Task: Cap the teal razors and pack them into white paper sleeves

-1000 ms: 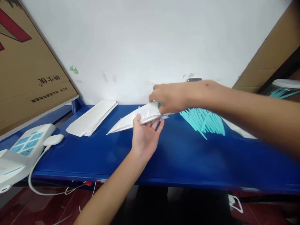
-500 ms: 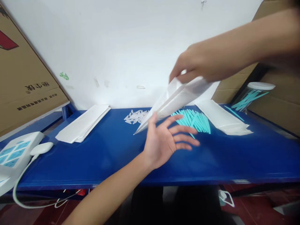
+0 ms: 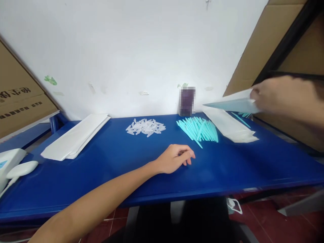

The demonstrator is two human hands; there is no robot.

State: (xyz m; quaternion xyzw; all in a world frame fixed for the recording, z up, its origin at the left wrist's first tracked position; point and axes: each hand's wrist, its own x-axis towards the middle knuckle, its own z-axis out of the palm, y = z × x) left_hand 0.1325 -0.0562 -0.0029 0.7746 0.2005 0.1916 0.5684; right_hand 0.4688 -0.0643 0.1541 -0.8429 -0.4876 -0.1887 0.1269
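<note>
A: Where is the white sleeve (image 3: 234, 102) held?

B: Over the table's right side, by one end, in the right hand (image 3: 280, 98). The fingers are blurred but appear to be pinched around it, perhaps so that its length is carried clear.

A: Is it rested on the flat white sleeves (image 3: 230, 126)?

B: That cannot be told; they are merely overlapped in view.

A: And the left hand (image 3: 177, 158)?

B: Nothing is seen held there. Its fingers are loosely curled, narrowly spaced from the thumb, near the teal sticks (image 3: 198, 129).

A: Why are the white pieces (image 3: 145, 127) heaped separately on the blue table (image 3: 121, 158)?

B: Mixing with the sticks is probably avoided that way.
</note>
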